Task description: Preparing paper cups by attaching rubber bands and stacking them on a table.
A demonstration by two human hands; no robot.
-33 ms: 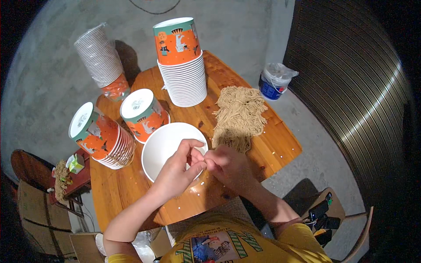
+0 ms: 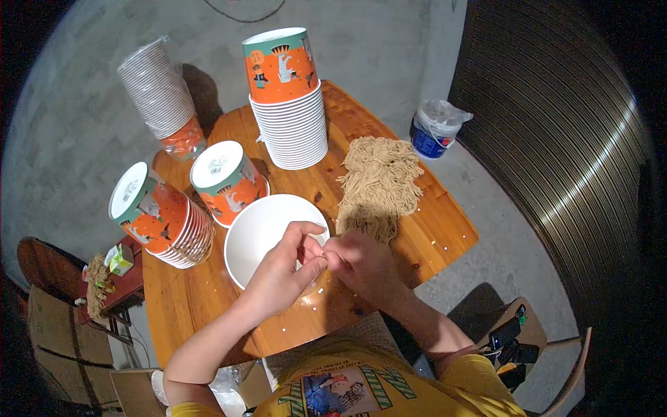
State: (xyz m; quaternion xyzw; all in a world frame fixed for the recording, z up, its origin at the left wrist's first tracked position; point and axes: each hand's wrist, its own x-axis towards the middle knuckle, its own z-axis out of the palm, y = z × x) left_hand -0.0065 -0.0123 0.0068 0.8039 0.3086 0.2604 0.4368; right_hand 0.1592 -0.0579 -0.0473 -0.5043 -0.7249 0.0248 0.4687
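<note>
My left hand (image 2: 283,267) and my right hand (image 2: 365,265) meet over the near right rim of an open white paper bucket (image 2: 251,240). The fingertips of both are pinched close together. Whatever sits between them is too small to make out. Just beyond my right hand lies a tan bundle of strands (image 2: 382,181), like yarn or cord, partly in shadow. Behind the open bucket, an orange and green paper bucket (image 2: 233,184) stands upside down. Left of it leans a short stack of such buckets (image 2: 163,215), with tan strands about the lower rims.
A tall stack of paper buckets (image 2: 288,111) stands at the table's far side, and a plastic-wrapped stack (image 2: 160,90) behind at left. Small white bits dot the wooden table (image 2: 326,333). A blue and white pail (image 2: 434,132) is on the floor; a chair (image 2: 531,333) holds dark devices.
</note>
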